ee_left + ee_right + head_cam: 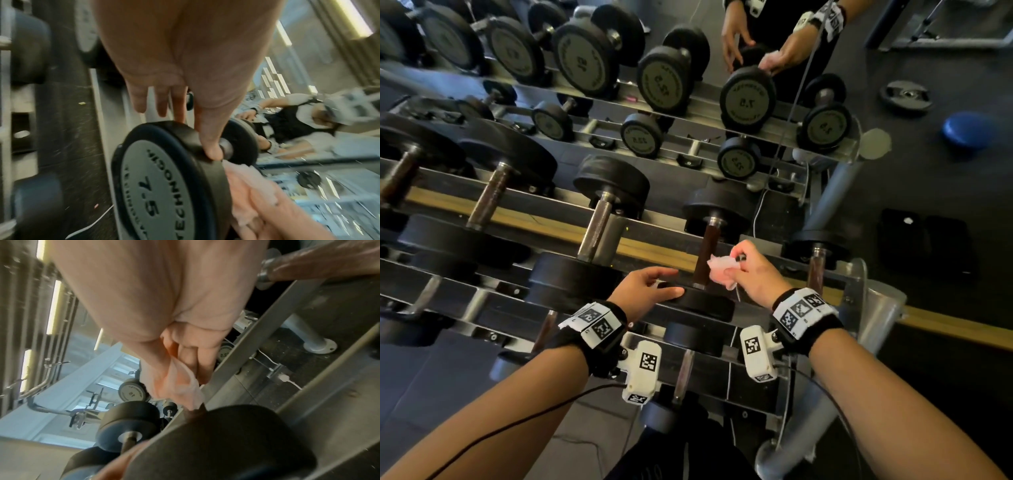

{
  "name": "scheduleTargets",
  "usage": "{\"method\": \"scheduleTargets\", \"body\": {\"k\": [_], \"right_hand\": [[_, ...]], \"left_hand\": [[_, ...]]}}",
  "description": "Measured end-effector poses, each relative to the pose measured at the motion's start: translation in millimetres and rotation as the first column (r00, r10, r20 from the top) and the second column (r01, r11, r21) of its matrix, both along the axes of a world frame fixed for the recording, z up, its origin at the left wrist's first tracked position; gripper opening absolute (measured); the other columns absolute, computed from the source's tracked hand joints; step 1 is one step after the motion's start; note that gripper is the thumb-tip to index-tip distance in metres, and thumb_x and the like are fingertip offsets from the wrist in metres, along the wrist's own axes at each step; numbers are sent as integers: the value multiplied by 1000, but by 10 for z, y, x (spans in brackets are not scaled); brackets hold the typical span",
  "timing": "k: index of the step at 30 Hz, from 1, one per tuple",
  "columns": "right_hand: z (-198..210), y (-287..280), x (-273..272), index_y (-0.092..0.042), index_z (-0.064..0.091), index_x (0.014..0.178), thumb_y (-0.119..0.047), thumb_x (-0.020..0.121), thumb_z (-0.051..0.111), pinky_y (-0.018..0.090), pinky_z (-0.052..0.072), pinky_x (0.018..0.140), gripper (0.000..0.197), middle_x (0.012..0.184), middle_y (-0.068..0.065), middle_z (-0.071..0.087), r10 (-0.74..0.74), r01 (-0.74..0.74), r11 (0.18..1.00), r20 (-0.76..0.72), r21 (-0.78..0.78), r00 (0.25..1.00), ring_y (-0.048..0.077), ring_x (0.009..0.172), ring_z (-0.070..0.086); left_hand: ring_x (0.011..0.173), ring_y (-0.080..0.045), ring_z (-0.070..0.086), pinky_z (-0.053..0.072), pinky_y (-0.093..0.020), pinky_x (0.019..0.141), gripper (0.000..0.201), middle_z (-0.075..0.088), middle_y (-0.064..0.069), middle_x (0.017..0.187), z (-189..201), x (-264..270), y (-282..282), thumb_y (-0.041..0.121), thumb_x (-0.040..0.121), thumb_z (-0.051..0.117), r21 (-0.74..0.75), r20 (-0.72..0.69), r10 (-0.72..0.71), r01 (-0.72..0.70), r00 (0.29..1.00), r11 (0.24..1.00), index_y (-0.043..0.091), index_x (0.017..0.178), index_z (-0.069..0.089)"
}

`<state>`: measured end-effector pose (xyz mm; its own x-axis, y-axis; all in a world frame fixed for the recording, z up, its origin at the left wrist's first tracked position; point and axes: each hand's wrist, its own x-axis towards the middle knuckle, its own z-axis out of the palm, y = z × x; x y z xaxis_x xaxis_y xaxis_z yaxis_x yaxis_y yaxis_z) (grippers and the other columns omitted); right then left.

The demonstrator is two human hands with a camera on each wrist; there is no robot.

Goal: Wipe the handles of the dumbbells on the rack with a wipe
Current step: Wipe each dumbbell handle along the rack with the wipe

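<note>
Right hand has the wipe bunched and pinched between thumb and curled fingers; wipe sits just beside the brown handle of the 7.5 dumbbell, on the handle's right side, touching or almost touching, can't tell which from the head view. Handle's long axis runs straight away from the person, from the near plate under the left fingers up to the far plate deeper on the rack. So relative to the right fingers the handle lies immediately to their left, axis crossing the direction the fingers point. Left hand is spread, fingers fairly straight, thumb and fingertips resting on the rim of the near plate, steadying it, not clamping; left wrist view confirms the thumb on the plate edge next to the collar. Right hand is plainly the nearer one to the handle and the only one with the wipe. Judgement: the wiping pass on this handle is in hand; next move needs the wipe wrapped round the bar and run along that axis between the two plates. Risk: dumbbell rolling in its cradle if the left hand lets off. Neighbouring handle lies left of the left fingers, parallel.
</note>
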<state>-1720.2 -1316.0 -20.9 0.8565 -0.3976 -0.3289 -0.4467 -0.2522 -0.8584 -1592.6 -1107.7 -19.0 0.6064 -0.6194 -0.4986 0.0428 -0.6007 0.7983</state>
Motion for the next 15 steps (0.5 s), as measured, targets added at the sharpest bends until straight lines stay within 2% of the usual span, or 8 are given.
{"method": "scheduleTargets", "body": {"k": [2,5,6,9,11,13,14,15], "right_hand": [[98,8,18,-26,52,95,-15,94,61,25,44,68,14,90,-2,63,31,-30,998,18,-52,999,14,83,59],[205,45,65,-22,62,92,-12,87,70,31,49,87,14,110,2,58,29,-25,997,55,-72,998,19,99,60],[242,52,75,-21,63,90,-10,86,72,32,49,89,14,109,3,57,7,0,996,74,-85,997,21,98,61],[356,95,86,-21,65,88,-9,87,70,39,52,84,13,97,7,66,-46,51,998,113,-40,993,27,93,64],[408,125,100,-21,64,94,-8,86,71,37,53,80,17,94,7,69,-75,76,997,116,-11,990,24,90,64],[437,152,129,-21,61,98,-8,83,74,32,53,74,23,92,4,69,-126,128,992,116,-9,985,18,85,64],[447,157,149,-21,59,98,-8,83,74,30,52,73,26,92,4,69,-159,162,987,121,-15,980,17,84,64],[450,160,170,-21,59,99,-7,82,74,28,52,73,27,93,4,69,-189,193,981,128,-22,974,16,84,64]], "left_hand": [[127,-11,52,37,-32,111,55,60,6,135,70,14,-69,22,82,79,-28,128,-22,26,992,999,33,132,60],[128,-5,48,34,-30,113,65,57,12,136,148,10,-217,17,80,80,-134,192,-61,87,980,987,33,138,54],[128,-4,49,34,-30,114,67,57,13,135,159,8,-261,15,80,81,-169,188,-70,103,980,980,31,139,53],[127,-6,52,36,-32,114,66,59,11,134,135,28,-366,14,77,83,-221,144,-92,123,985,968,27,136,56],[125,-7,54,39,-35,113,51,60,10,132,93,57,-409,18,76,84,-226,126,-116,143,985,964,24,124,67],[119,-6,58,44,-38,109,22,62,12,128,53,91,-436,21,77,83,-254,111,-97,122,989,959,23,98,77],[116,-7,60,46,-40,107,10,65,12,124,44,117,-445,21,78,83,-274,92,-74,97,993,957,25,85,77],[113,-8,62,46,-41,106,11,67,11,120,35,146,-446,21,79,82,-296,61,-56,71,997,952,28,75,75]]}}
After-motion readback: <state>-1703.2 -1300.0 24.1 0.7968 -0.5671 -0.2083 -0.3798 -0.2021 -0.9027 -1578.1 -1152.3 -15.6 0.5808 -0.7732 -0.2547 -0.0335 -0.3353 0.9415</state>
